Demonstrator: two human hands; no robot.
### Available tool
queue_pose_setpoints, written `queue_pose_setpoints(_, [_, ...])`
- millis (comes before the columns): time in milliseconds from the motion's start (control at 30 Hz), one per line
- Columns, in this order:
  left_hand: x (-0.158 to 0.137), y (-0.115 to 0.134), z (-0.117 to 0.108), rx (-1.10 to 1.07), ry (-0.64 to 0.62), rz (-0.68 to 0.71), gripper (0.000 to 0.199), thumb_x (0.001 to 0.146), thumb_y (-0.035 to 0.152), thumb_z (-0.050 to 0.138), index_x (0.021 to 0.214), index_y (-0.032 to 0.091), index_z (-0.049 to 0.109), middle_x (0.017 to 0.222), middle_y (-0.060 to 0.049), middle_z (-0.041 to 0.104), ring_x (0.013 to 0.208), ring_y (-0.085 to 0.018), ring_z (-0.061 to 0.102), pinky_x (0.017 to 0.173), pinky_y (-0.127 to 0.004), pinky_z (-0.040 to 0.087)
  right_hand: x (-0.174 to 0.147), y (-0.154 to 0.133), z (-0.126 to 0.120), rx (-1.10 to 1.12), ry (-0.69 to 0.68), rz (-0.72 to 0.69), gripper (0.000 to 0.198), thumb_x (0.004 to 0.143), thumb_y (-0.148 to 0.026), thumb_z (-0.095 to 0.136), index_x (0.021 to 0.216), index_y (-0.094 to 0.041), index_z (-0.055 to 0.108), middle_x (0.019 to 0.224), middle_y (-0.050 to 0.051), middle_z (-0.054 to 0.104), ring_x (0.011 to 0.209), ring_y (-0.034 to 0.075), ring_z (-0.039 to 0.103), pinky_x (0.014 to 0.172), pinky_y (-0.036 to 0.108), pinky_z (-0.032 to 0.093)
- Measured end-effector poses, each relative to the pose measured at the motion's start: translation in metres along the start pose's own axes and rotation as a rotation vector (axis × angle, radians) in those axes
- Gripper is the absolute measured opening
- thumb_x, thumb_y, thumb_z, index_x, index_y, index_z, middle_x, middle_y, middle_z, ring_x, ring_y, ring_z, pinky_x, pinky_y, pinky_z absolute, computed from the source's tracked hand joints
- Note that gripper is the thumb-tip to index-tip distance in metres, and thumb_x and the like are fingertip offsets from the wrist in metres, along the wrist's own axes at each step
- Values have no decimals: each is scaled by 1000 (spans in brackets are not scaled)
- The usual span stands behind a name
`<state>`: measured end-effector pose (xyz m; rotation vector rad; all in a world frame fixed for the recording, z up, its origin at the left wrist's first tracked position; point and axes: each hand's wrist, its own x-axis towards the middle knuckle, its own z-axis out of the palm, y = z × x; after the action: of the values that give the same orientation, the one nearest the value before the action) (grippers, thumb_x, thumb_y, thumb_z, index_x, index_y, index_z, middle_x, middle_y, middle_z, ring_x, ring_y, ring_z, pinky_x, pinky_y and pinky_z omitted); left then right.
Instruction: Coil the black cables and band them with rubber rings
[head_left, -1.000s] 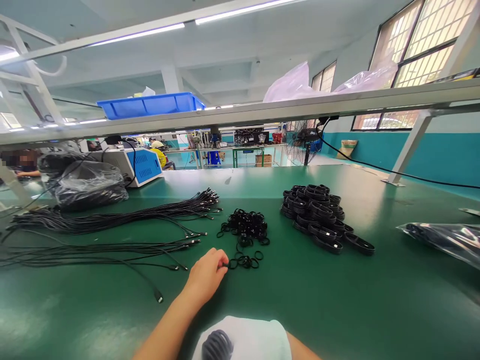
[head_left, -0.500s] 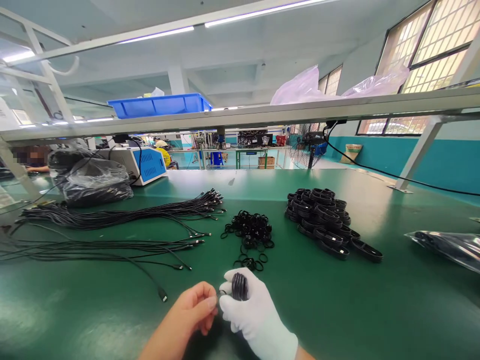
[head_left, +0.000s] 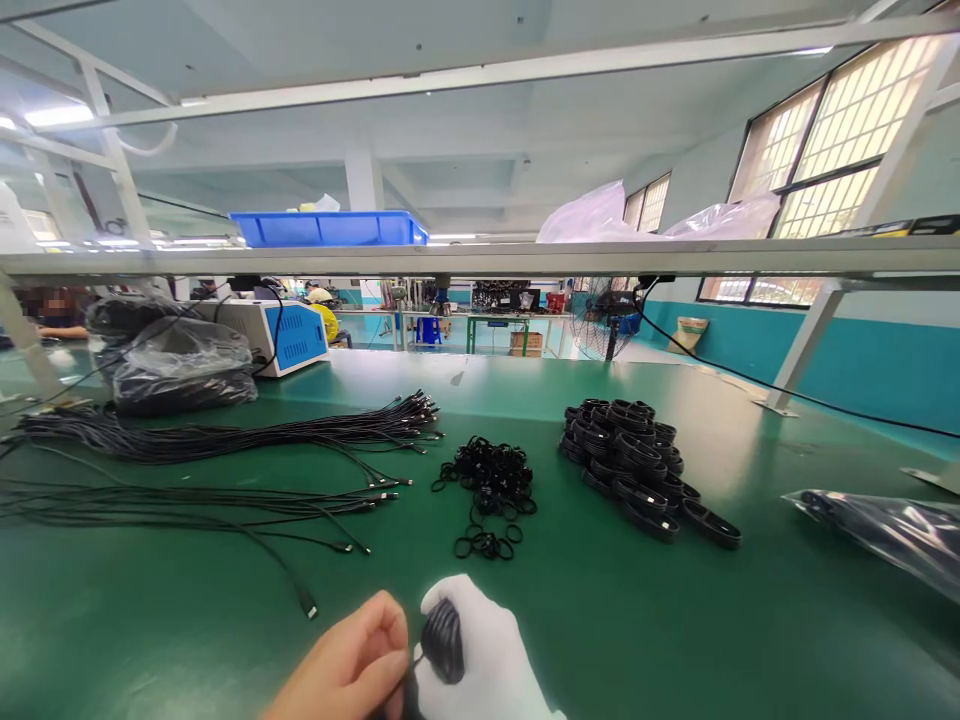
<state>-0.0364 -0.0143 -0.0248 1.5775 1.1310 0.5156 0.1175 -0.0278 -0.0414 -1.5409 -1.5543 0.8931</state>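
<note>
Coiled black cable gripped in gloved right hand, bare left hand pinching its end.

Coil: black cable, wound into a tight oval bundle, held upright at the near table edge. Rings: small black bands, heaped loosely on the green mat, with a few scattered nearer.

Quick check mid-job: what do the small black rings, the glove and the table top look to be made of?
Small black rings: likely rubber, matte, lying limp and tangled in a heap. Glove on the right hand: white knit fabric by its soft, dull look. Table top: smooth green mat, semi-gloss, reflecting window light; rubber or vinyl, hard to tell which.
</note>
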Motion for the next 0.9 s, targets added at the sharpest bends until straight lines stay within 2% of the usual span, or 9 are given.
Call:
queue_pose_setpoints(100, [4, 6, -6, 364, 32, -41, 4, 70, 20, 48, 66, 22, 50, 61, 3, 60, 67, -18, 55, 62, -25, 35, -3, -5, -1, -44, -1, 14, 22, 55, -21, 58, 76, -24, 55, 69, 0, 59, 63, 16, 52, 58, 25, 39])
queue_pose_setpoints(233, [-5, 25, -13, 649, 97, -118, 6, 63, 22, 56, 61, 24, 62, 71, 1, 63, 88, -27, 56, 73, -30, 36, 2, -10, -9, 170, -189, 8, 29, 51, -15, 61, 77, -22, 53, 61, -5, 53, 54, 9, 44, 51, 21, 36])
queue_pose_setpoints(367, [-14, 38, -17, 553, 135, -35, 7, 64, 25, 60, 67, 27, 66, 74, 2, 65, 96, -26, 55, 80, -30, 37, 7, -8, -18, 527, -429, 237, 55, 55, -15, 54, 109, -17, 46, 55, -8, 51, 39, 8, 43, 39, 20, 34])
queue_pose_setpoints(500, [-12, 32, -14, 296, 113, 48, 36, 65, 19, 58, 98, 29, 66, 103, 0, 63, 99, -22, 54, 87, -31, 38, 7, -1, -16, 631, -652, 223, 95, 56, -21, 61, 137, -9, 14, 55, -6, 56, 37, 10, 46, 36, 21, 36])
queue_pose_setpoints(600, [-11, 26, -7, 178, 51, 56, 50, 65, 19, 59, 114, 29, 59, 117, -3, 57, 108, -22, 50, 93, -33, 38, 7, 7, -9, 484, -613, 213, 102, 55, -24, 68, 141, -11, 13, 66, 0, 61, 47, 13, 54, 43, 24, 42])
queue_pose_setpoints(667, [-12, 25, -2, 188, 41, 49, 50, 64, 20, 63, 113, 29, 58, 117, -3, 56, 106, -22, 50, 92, -33, 39, 8, 13, -5, 409, -509, 148, 108, 49, -27, 73, 140, -10, 18, 94, 11, 63, 75, 20, 63, 64, 31, 50])
queue_pose_setpoints(767, [-16, 27, 5, 250, 38, 24, 47, 62, 21, 66, 108, 32, 59, 109, -1, 55, 98, -22, 52, 87, -32, 41, 10, 23, -4, 346, -435, 61, 121, 41, -31, 78, 142, -7, 17, 130, 20, 46, 116, 30, 47, 98, 37, 37])
queue_pose_setpoints(833, [-16, 30, 9, 304, 43, 8, 47, 62, 23, 67, 107, 34, 59, 105, 0, 55, 92, -21, 53, 82, -30, 42, 10, 27, -6, 307, -444, 38, 124, 42, -33, 78, 143, -5, 11, 129, 21, 46, 116, 31, 47, 101, 39, 33])
queue_pose_setpoints(900, [-14, 32, 11, 379, 61, -5, 47, 62, 26, 69, 107, 34, 60, 101, -1, 55, 87, -22, 54, 76, -30, 43, 8, 28, -7, 289, -440, -19, 123, 46, -33, 76, 143, -6, 6, 121, 19, 53, 106, 31, 54, 97, 40, 37])
